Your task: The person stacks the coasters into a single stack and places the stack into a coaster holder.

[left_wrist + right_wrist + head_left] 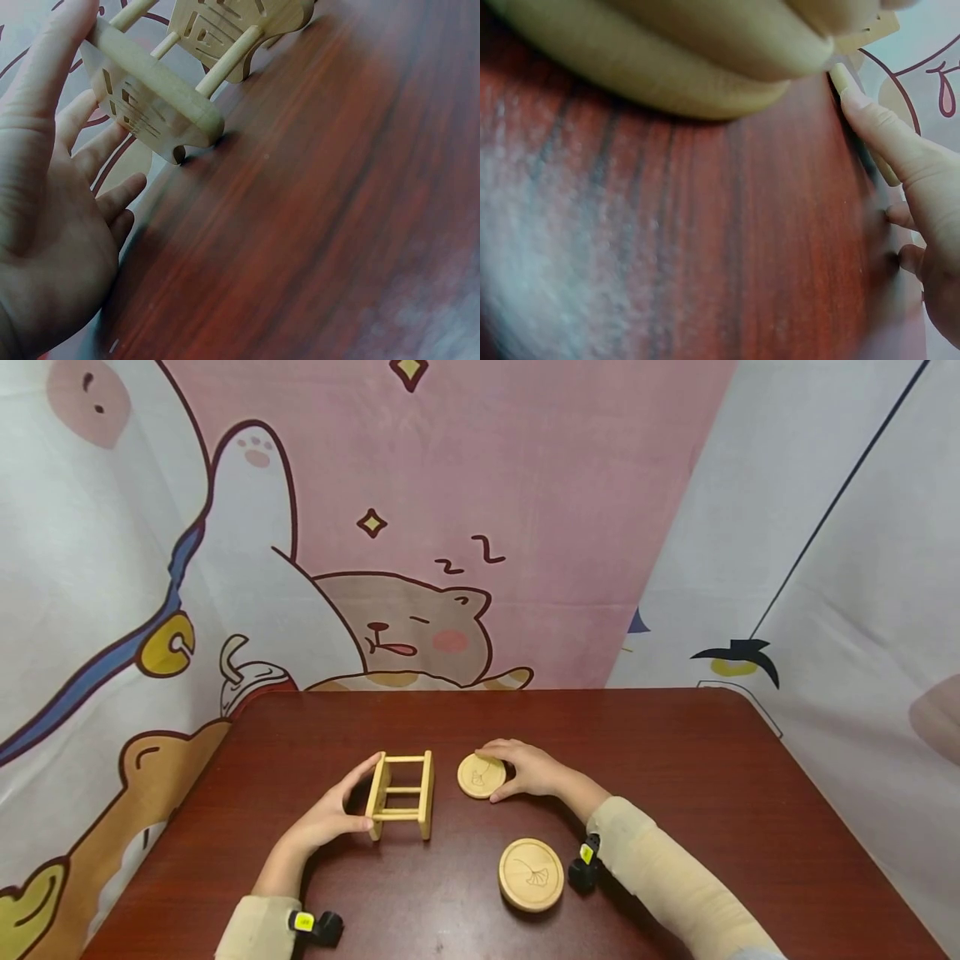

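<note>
A small wooden coaster rack (427, 793), with rungs between two side panels, stands left of the table's middle. My left hand (322, 818) holds its left panel, thumb at the near end and fingers toward the far end. The left wrist view shows slots cut through that panel (142, 82). To the right of the rack, my right hand (536, 770) grips a round wooden coaster (478, 776) by its right edge, between thumb and fingers. A leaf design marks its top. Closer to me sits a stack of round coasters (531, 875), the top one bearing a ginkgo leaf.
Everything stands on a dark red-brown wooden table (637, 727) with rounded far corners. A cartoon-printed cloth (555, 527) hangs behind it and along the sides. The coaster stack lies just left of the right wrist's black camera (583, 868).
</note>
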The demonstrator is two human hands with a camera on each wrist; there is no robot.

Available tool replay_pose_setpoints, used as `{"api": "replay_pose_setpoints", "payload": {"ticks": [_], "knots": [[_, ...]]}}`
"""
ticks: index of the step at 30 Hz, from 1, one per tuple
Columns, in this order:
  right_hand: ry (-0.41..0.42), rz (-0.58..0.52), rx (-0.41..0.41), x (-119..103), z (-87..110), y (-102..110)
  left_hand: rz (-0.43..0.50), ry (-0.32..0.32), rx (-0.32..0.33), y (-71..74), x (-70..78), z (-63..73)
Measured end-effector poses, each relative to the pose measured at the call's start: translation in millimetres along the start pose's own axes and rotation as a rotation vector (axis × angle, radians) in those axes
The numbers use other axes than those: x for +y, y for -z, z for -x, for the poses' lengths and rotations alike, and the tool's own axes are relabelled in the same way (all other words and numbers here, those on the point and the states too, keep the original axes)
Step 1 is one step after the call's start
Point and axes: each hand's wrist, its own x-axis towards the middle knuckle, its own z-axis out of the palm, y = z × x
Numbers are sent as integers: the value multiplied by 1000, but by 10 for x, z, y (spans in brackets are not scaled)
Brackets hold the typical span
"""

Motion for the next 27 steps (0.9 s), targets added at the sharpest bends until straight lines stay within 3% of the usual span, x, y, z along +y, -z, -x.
{"api": "replay_pose_setpoints", "payload": {"ticks": [11,27], "knots": [[26,-70,60,11,89,0,3,7,-2,-4,14,-26],[22,-65,152,12,296,56,7,3,3,-1,6,3]]}}
